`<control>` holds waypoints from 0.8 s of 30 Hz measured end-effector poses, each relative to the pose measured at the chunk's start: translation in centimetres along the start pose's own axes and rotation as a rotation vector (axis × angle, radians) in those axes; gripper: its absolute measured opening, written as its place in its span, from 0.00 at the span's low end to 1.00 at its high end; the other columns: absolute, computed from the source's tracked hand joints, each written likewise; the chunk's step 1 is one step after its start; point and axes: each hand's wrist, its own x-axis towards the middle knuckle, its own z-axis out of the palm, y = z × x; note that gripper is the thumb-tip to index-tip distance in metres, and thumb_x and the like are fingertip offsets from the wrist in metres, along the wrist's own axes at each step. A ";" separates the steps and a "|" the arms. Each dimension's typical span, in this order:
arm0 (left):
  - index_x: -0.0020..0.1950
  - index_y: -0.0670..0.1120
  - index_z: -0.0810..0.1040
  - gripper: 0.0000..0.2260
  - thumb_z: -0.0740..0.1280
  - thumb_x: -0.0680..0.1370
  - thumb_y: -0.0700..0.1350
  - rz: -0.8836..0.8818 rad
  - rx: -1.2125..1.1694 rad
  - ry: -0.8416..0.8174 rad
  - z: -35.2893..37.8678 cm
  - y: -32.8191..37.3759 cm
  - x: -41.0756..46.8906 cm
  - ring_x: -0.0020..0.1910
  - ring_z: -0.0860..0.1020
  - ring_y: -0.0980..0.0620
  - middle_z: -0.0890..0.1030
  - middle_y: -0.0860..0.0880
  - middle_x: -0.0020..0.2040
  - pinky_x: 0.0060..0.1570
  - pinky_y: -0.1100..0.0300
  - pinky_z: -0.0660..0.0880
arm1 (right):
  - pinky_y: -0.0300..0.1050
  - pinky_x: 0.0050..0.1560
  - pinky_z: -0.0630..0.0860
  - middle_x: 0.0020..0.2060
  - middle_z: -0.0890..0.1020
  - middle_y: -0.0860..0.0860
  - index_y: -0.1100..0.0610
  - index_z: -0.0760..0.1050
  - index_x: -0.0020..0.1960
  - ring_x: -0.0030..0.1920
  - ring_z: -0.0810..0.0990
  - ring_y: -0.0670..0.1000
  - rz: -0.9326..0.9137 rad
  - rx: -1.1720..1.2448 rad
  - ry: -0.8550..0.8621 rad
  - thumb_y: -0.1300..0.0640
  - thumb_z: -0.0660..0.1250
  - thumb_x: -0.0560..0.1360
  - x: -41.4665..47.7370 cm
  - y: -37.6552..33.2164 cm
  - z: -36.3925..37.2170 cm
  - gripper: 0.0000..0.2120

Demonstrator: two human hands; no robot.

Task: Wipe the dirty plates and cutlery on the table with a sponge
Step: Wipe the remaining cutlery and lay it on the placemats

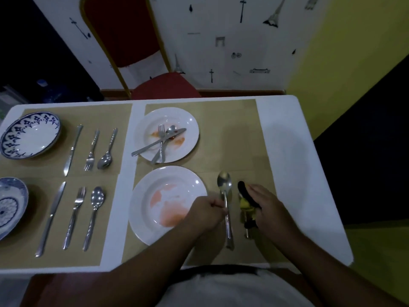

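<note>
1. While the left hand (pixel 207 212) pinches the spoon (pixel 225 202) by its handle at lower centre, the right hand (pixel 265 206) curls closed around the sponge (pixel 246 197), which presses on another utensil whose kind I cannot tell.
2. Risk: the smeared plate (pixel 167 204) touching the left wrist could get nudged, spreading sauce.

Left hand (pixel 207 214) closed in a pinch grip, knuckles up, forearm angled in from lower left. Right hand (pixel 266 207) palm down, fingers curled in a grasp, forearm entering from lower right.
</note>
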 end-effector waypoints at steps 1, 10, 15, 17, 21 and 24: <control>0.44 0.43 0.86 0.03 0.73 0.73 0.39 0.003 0.035 -0.003 1.3 0.6 0.6 0.44 0.83 0.47 0.85 0.46 0.41 0.53 0.50 0.81 | 0.32 0.60 0.69 0.63 0.72 0.46 0.50 0.66 0.71 0.61 0.71 0.44 0.020 0.000 0.029 0.76 0.55 0.67 -0.3 0.7 -0.7 0.36; 0.49 0.43 0.86 0.06 0.69 0.77 0.39 0.063 0.261 -0.030 9.9 3.0 3.1 0.47 0.83 0.55 0.86 0.49 0.47 0.51 0.57 0.81 | 0.46 0.73 0.56 0.71 0.66 0.52 0.55 0.64 0.72 0.73 0.60 0.50 0.155 -0.102 0.030 0.75 0.56 0.68 -2.6 8.7 -3.2 0.35; 0.50 0.44 0.85 0.07 0.68 0.78 0.42 0.234 0.535 -0.022 11.7 2.9 3.0 0.44 0.82 0.56 0.86 0.48 0.47 0.47 0.64 0.79 | 0.44 0.72 0.56 0.72 0.62 0.52 0.57 0.60 0.73 0.74 0.57 0.53 0.045 -0.082 -0.135 0.70 0.71 0.63 -3.2 10.8 -3.8 0.42; 0.50 0.45 0.83 0.06 0.67 0.79 0.43 0.357 0.662 0.010 12.1 2.8 2.8 0.44 0.82 0.54 0.84 0.48 0.46 0.48 0.58 0.81 | 0.41 0.71 0.51 0.70 0.61 0.48 0.58 0.60 0.73 0.74 0.52 0.52 0.023 -0.120 -0.133 0.67 0.76 0.61 -3.4 11.0 -3.6 0.45; 0.62 0.46 0.78 0.19 0.72 0.73 0.49 0.643 1.028 0.188 12.3 2.4 3.0 0.57 0.79 0.44 0.81 0.46 0.60 0.53 0.51 0.76 | 0.45 0.70 0.50 0.68 0.67 0.52 0.62 0.65 0.70 0.71 0.55 0.52 -0.014 -0.108 -0.034 0.71 0.74 0.62 -3.4 10.3 -3.6 0.39; 0.77 0.43 0.65 0.39 0.72 0.72 0.58 0.616 1.132 0.097 12.8 1.7 3.3 0.75 0.66 0.40 0.67 0.42 0.77 0.67 0.45 0.69 | 0.44 0.70 0.48 0.70 0.66 0.54 0.61 0.64 0.71 0.72 0.54 0.51 -0.030 -0.128 -0.006 0.73 0.67 0.67 -3.5 10.7 -3.3 0.33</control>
